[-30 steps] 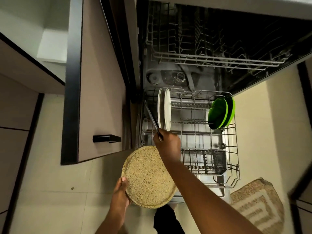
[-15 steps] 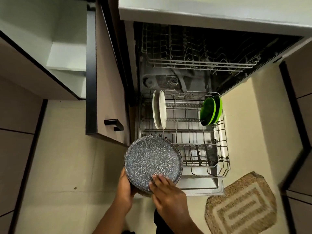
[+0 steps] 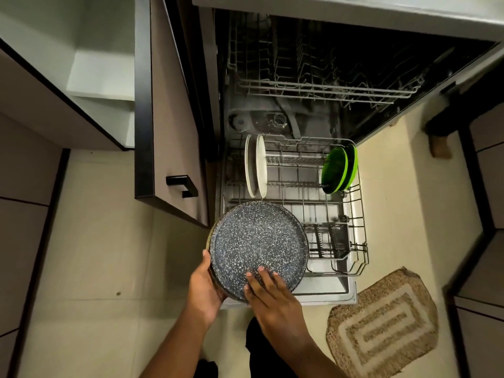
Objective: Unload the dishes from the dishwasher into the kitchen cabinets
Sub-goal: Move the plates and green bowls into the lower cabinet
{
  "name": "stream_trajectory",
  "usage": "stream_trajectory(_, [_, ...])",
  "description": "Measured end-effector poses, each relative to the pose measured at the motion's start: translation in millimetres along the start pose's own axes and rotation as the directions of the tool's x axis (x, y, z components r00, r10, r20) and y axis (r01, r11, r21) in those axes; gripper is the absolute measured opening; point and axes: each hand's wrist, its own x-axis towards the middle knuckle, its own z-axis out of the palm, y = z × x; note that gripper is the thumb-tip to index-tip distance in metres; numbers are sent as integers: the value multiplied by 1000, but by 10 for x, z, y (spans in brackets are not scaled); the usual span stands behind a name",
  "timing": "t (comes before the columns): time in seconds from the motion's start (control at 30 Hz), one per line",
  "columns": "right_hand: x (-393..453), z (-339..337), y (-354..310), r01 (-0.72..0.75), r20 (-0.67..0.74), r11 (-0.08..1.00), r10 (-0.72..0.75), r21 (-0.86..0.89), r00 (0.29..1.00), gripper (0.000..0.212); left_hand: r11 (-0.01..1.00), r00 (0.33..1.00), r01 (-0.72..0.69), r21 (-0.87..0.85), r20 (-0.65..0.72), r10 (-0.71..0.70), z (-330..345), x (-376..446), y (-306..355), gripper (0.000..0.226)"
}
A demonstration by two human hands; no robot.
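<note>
From the head camera, looking down: my left hand (image 3: 205,285) grips the near-left edge of the speckled dark plate (image 3: 259,245), fingers curled under it and thumb on the rim. A tan edge shows just beneath that plate on its left side, so there seems to be a second plate under it, though I cannot tell for sure. My right hand (image 3: 268,291) lies flat on the near part of the speckled plate, fingers straight and spread, pressing on its top face. I hold the plate above the front left corner of the pulled-out lower rack (image 3: 351,214). In that rack, two white plates (image 3: 256,166) stand upright at the back left, and two green plates (image 3: 339,169) lean at the back right. The upper rack (image 3: 321,88) sits inside the dishwasher. To the left, a cabinet door (image 3: 169,113) stands open. A woven mat (image 3: 381,328) lies on the floor (image 3: 90,255) at the right.
</note>
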Motion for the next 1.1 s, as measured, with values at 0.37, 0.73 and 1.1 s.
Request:
stream_trajectory(0.37, [231,56,116,56,61,997,-59,58,996,29,982,991,-115,148,79,104,8,205,81,56])
stream_trajectory(0.73, [1849,238,1079,-673,145,680,664,290,733,28,977,997,-41,211,-48,53,-129,576,183,64])
stream_trajectory(1.1, [2597,1187,1346,-814,335,534,741,231,581,27,986,997,-7,169,-76,20,-186,725,248,56])
